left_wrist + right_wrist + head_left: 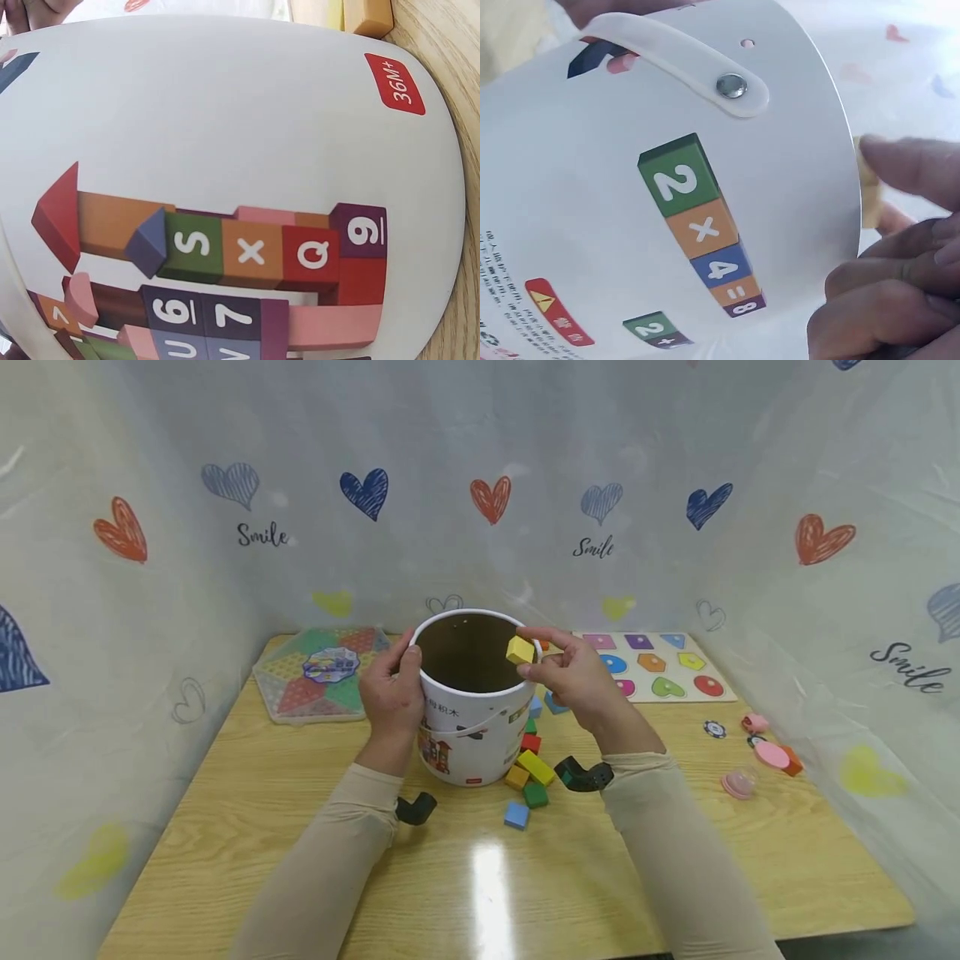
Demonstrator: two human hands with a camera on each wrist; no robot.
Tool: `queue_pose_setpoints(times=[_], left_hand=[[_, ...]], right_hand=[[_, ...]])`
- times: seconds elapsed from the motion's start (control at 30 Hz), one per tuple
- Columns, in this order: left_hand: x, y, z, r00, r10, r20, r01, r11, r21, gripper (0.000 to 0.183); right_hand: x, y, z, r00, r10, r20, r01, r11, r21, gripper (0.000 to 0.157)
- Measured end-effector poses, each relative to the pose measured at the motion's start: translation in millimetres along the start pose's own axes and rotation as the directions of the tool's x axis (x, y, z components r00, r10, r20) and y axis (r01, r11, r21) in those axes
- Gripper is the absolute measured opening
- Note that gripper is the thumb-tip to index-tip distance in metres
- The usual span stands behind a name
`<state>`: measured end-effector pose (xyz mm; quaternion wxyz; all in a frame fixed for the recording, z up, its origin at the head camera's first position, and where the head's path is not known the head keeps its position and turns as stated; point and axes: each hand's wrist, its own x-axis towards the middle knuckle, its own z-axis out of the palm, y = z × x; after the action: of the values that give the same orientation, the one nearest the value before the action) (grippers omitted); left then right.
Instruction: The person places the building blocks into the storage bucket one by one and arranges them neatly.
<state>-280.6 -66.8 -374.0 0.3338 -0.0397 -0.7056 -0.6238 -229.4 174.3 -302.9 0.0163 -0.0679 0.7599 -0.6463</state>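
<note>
A white bucket (472, 752) printed with block pictures stands on the table in the head view, its open top toward me. My left hand (393, 689) grips its left side near the rim, the thumb on the outer wall. Between thumb and index finger my right hand (581, 681) pinches a small yellow block (520, 650) at the right edge of the opening. In the right wrist view the block (869, 187) shows partly behind the rim. Printed blocks on the bucket wall (225, 112) fill the left wrist view. The bucket's bottom inside is hidden.
Several loose coloured blocks (536, 768) lie right of the bucket, with a blue block (517, 815) nearest me. A shape puzzle board (701, 689) lies at back right, a patterned plastic case (300, 693) at back left. Small toys, including a pink disc (771, 754), lie far right.
</note>
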Motion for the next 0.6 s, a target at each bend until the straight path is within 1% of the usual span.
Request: queue_pose_setpoints(times=[0.13, 0.17, 0.27, 0.33, 0.4, 0.5, 0.53, 0.6], left_hand=[[-0.6, 0.9, 1.5, 1.0, -0.005, 0.012, 0.005, 1.0, 0.003, 0.033], [-0.9, 0.8, 1.8, 1.0, -0.012, 0.015, 0.012, 1.0, -0.001, 0.033], [-2.1, 0.8, 1.8, 1.0, -0.02, 0.012, 0.02, 1.0, -0.007, 0.032], [-2.9, 1.0, 1.6, 0.999, -0.029, 0.013, 0.03, 1.0, -0.007, 0.032], [-3.0, 1.4, 1.6, 0.999, -0.033, 0.014, 0.033, 0.999, -0.003, 0.031], [-2.3, 2.9, 1.5, 0.999, -0.04, 0.022, 0.04, 0.999, -0.011, 0.031], [-2.2, 3.0, 1.6, 0.999, -0.041, 0.024, 0.041, 0.999, -0.013, 0.031], [-2.1, 3.0, 1.4, 0.999, -0.043, 0.028, 0.044, 0.999, -0.022, 0.031]], right_hand=[[-6, 5, -6.6, 0.998, -0.055, 0.016, 0.054, 0.997, 0.061, 0.065], [-8, 6, -8.1, 0.998, -0.061, 0.012, 0.06, 0.996, 0.07, 0.065], [-17, 13, -15.4, 0.998, -0.064, 0.005, 0.064, 0.995, 0.082, 0.065], [-23, 22, -22.0, 0.999, -0.053, 0.005, 0.052, 0.995, 0.08, 0.067], [-27, 38, -30.5, 1.0, -0.023, 0.018, 0.022, 0.997, 0.07, 0.067], [-32, 71, -44.3, 0.995, 0.064, 0.073, -0.067, 0.997, 0.032, 0.067], [-32, 85, -48.6, 0.99, 0.103, 0.097, -0.105, 0.994, 0.017, 0.065], [-34, 110, -55.6, 0.969, 0.189, 0.159, -0.187, 0.982, -0.025, 0.064]])
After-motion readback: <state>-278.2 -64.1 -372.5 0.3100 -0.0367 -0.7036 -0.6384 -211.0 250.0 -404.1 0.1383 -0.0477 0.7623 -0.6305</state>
